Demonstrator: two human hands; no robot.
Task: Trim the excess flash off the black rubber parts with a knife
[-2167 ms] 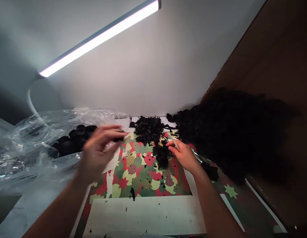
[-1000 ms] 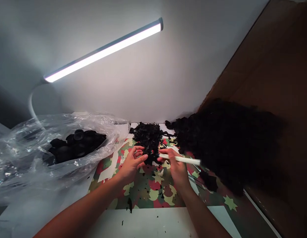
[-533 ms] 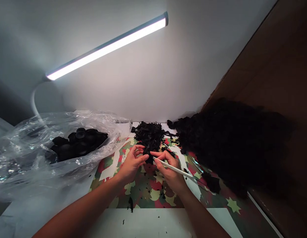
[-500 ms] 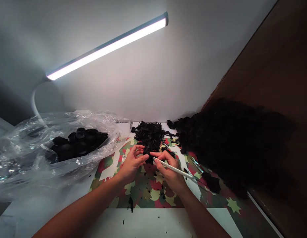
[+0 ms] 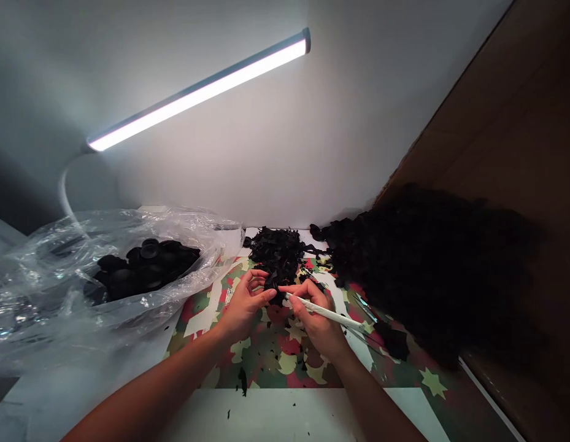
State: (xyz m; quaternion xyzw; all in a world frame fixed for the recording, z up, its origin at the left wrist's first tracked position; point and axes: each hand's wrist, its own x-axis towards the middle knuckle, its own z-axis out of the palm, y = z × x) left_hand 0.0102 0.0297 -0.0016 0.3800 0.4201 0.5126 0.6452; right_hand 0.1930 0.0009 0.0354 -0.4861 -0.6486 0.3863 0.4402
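Note:
My left hand (image 5: 243, 310) is closed around a small black part (image 5: 272, 283), its thumb and fingers pinching the edge. The part looks soft, perhaps rubber, and blends into the dark scraps behind it. In my right hand (image 5: 320, 325) is a slim white pen-like tool (image 5: 335, 315), gripped like a pencil. Its front end points at the black part; the tip itself is hidden at the fingertips. Just beyond both hands lies a heap of shredded black trimmings (image 5: 275, 245).
Clear plastic bag (image 5: 160, 299) with round black parts (image 5: 151, 264) at left. Large black pile (image 5: 423, 264) against a cardboard panel (image 5: 491, 123) at right. Thin metal tool (image 5: 365, 305) beside it. Patterned sheet (image 5: 266, 374) with crumbs under the hands. Lit tube lamp (image 5: 202, 91) above.
The white tool has turned slightly in my right hand, its rear end sitting a little differently. My left hand keeps its hold on the black part almost unmoved.

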